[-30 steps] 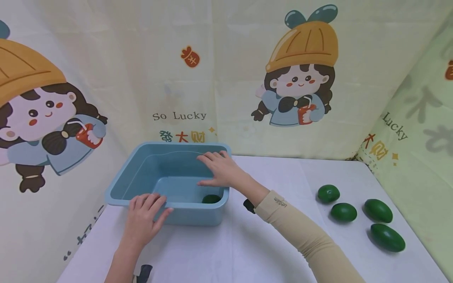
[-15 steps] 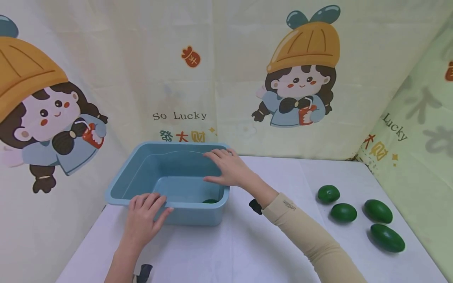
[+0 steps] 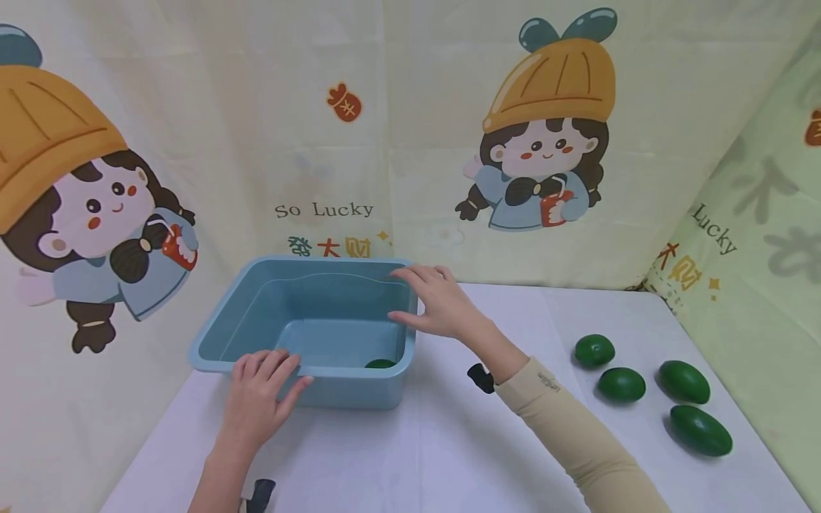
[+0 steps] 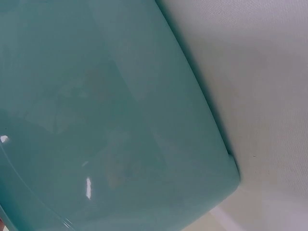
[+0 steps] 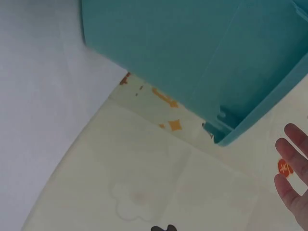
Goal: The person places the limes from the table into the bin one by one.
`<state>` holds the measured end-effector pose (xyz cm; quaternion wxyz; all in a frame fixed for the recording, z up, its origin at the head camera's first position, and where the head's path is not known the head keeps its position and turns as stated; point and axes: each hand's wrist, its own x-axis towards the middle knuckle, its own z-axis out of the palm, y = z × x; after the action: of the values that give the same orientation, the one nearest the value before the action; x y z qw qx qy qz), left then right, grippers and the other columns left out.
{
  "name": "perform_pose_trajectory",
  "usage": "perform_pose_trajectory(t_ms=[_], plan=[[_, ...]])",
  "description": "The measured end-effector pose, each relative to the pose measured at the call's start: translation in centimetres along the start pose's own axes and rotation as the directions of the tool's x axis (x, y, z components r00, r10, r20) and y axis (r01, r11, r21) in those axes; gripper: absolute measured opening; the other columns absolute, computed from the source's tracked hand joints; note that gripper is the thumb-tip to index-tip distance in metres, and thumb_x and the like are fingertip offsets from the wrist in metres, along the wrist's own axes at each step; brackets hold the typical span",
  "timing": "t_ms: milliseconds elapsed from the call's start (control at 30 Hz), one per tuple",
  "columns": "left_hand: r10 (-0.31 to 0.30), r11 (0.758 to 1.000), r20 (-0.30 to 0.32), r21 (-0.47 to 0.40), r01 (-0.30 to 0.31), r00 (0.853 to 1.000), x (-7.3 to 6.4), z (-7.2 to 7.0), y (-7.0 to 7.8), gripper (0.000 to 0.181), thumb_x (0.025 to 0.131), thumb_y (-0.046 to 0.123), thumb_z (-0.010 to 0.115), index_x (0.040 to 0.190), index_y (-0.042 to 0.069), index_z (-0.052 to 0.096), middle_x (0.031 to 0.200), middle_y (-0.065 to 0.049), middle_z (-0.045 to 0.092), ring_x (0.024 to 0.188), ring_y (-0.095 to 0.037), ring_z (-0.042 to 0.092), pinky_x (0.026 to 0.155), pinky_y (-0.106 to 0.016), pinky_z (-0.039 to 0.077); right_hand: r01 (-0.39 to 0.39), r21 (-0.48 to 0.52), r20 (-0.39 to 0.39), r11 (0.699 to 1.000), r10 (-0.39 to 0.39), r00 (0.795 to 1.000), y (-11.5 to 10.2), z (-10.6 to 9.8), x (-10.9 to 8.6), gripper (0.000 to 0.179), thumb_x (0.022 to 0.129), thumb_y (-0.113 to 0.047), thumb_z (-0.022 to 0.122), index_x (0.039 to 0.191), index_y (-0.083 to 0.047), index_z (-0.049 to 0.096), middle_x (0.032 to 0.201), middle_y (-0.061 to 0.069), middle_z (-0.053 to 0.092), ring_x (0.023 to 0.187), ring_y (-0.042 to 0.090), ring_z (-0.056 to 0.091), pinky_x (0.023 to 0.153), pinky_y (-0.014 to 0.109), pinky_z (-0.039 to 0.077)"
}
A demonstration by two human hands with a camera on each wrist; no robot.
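A blue plastic basin (image 3: 330,388) stands on the table at centre left. My left hand (image 3: 256,402) holds its front rim, fingers bent over the edge and thumb spread towards the outside. My right hand (image 3: 442,303) hovers at the basin's right rim with parted fingers and nothing in them. In the right wrist view the right hand (image 5: 296,168) appears at the right edge, apart from the basin (image 5: 168,53). Inside the basin's front right corner lies a dark green oval fruit (image 3: 380,363), mostly hidden by the front wall. The left wrist view is filled mainly by the basin wall (image 4: 120,106).
On the right of the white table (image 3: 449,442) lie several smooth dark green oval fruits, among them a rounder one (image 3: 594,351) and a longer one (image 3: 701,430). A printed cloth (image 3: 423,142) hangs behind and at both sides, close to the basin's back.
My right hand has moved to the right, from over the basin's inside to its right rim. The left hand and the basin stay in place.
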<state>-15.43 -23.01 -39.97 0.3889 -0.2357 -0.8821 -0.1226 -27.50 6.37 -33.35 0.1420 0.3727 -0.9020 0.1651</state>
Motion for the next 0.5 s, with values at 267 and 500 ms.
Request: perform_pose_trajectory(t_ms=[267, 500], plan=[[0.007, 1.0, -0.02, -0.005, -0.007, 1.0, -0.1, 0.1, -0.1, 0.057, 0.094, 0.052, 0.036, 0.092, 0.001, 0.063, 0.089, -0.013, 0.056, 0.084, -0.032, 0.046, 0.075, -0.047, 0.031, -0.029, 0.013, -0.039, 0.999, 0.03, 0.999, 1.1, -0.5, -1.1, 0.063, 0.08, -0.053, 0.061, 0.13, -0.016, 0.046, 0.127, 0.003, 0.05, 0.121, 0.019, 0.043, 0.099, 0.046, 0.027], [0.006, 1.0, -0.01, -0.001, -0.006, 1.0, 0.0, 0.1, -0.1, 0.056, 0.094, 0.052, 0.037, 0.092, 0.002, 0.063, 0.089, -0.013, 0.056, 0.085, -0.032, 0.046, 0.076, -0.046, 0.031, -0.041, 0.009, -0.065, 0.999, 0.042, 0.997, 1.9, -0.9, -2.0, 0.062, 0.08, -0.051, 0.062, 0.129, -0.015, 0.047, 0.127, 0.003, 0.05, 0.121, 0.019, 0.042, 0.098, 0.046, 0.027]])
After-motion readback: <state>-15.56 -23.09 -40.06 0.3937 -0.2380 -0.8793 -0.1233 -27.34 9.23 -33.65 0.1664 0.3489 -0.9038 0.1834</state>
